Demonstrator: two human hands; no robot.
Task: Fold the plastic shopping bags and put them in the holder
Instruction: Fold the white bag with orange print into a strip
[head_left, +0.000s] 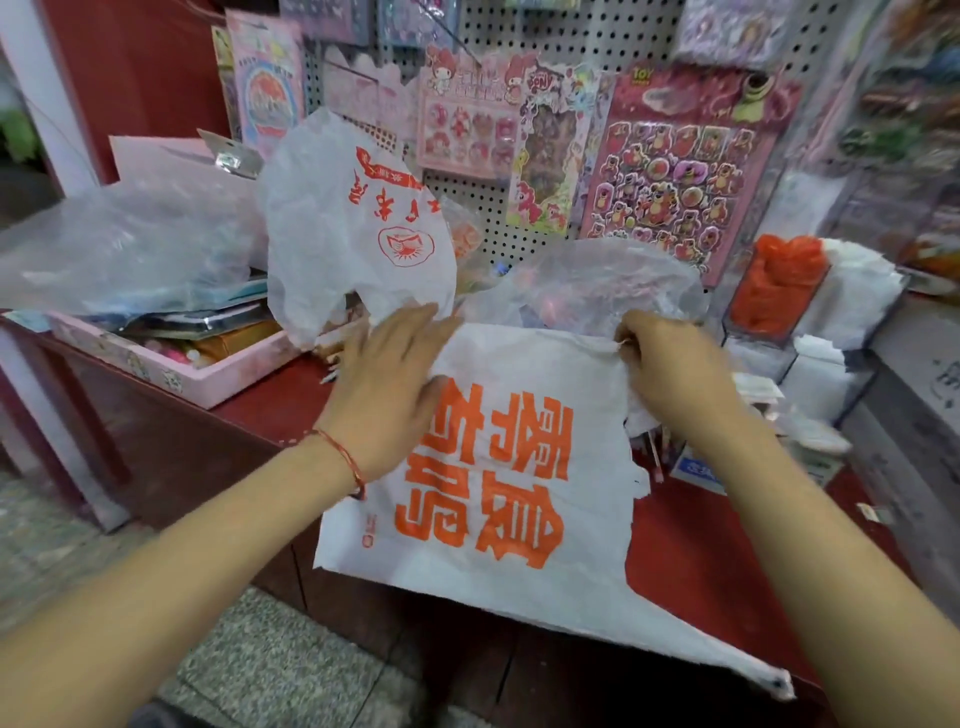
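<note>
A white plastic bag (519, 561) with large orange characters lies flat on the red counter (249, 400), its handles hanging over the near edge. My left hand (389, 384) presses flat on the bag's far left part, fingers straight. My right hand (665, 364) pinches the bag's far right corner. A second white bag (358, 228) with red print stands crumpled behind my left hand. A clear acrylic holder (779, 306) at the right contains folded orange bags, with white folded bags (852, 291) beside it.
Clear crumpled bags (124, 249) lie over a pink tray (202, 379) of goods at the left; another clear bag (587, 286) sits behind the flat one. A pegboard (582, 41) with sticker sheets rises at the back. Small items lie on the counter at the right.
</note>
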